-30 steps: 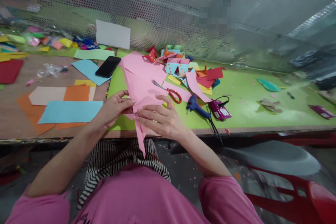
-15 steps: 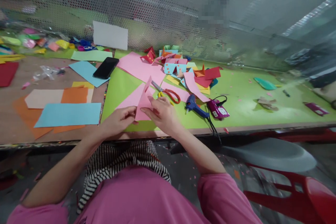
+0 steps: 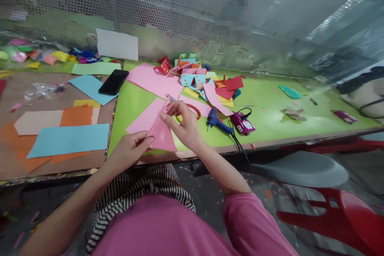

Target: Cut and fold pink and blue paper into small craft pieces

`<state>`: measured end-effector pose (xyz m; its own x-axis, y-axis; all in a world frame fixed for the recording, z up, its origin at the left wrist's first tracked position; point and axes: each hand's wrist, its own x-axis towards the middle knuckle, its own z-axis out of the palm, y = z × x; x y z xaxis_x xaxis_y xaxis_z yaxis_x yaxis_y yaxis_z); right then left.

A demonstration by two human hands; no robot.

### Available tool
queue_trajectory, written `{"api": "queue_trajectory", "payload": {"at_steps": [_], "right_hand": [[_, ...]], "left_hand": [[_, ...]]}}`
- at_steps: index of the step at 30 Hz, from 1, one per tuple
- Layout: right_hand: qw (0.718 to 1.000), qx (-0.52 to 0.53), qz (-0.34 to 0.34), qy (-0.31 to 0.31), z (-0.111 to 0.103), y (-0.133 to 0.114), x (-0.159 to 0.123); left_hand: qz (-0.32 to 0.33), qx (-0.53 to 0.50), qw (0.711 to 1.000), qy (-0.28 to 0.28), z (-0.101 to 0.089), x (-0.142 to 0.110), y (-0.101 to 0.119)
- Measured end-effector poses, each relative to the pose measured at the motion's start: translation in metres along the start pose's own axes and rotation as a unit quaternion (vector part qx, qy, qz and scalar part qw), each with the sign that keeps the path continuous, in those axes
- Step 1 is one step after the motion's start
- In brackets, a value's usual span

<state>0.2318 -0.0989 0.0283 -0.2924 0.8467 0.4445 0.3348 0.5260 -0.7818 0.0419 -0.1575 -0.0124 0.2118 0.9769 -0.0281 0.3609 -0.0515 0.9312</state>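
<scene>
Between my hands a folded piece of pink paper [image 3: 163, 135] is held above the table's near edge. My left hand [image 3: 133, 146] pinches its lower left side between thumb and fingers. Higher up, my right hand [image 3: 183, 124] has its fingers closed on the top of the paper. Behind my right hand lie scissors [image 3: 194, 110] with red and yellow handles, partly covered by the hand and the paper. Flat on the green surface to the left is another pink sheet [image 3: 144, 116]. A blue glue gun [image 3: 218, 121] rests to the right of my right hand.
A purple box [image 3: 243, 123] with a cable sits beside the glue gun. Coloured paper cut-outs [image 3: 195, 80] are heaped behind. To the left are a black phone [image 3: 114, 82] and a light blue sheet [image 3: 72, 140]. A red chair [image 3: 339, 212] stands below the table at right.
My right hand has moved up the pink paper to its top, and the paper's broad side now faces me more. The camera view has turned slightly to the right.
</scene>
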Motion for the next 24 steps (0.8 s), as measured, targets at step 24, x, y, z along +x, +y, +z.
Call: {"api": "queue_trajectory", "payload": {"at_steps": [24], "right_hand": [[0.978, 0.166, 0.121, -0.023, 0.005, 0.008, 0.005]], "left_hand": [[-0.009, -0.01, 1.0, 0.004, 0.013, -0.009, 0.0]]}}
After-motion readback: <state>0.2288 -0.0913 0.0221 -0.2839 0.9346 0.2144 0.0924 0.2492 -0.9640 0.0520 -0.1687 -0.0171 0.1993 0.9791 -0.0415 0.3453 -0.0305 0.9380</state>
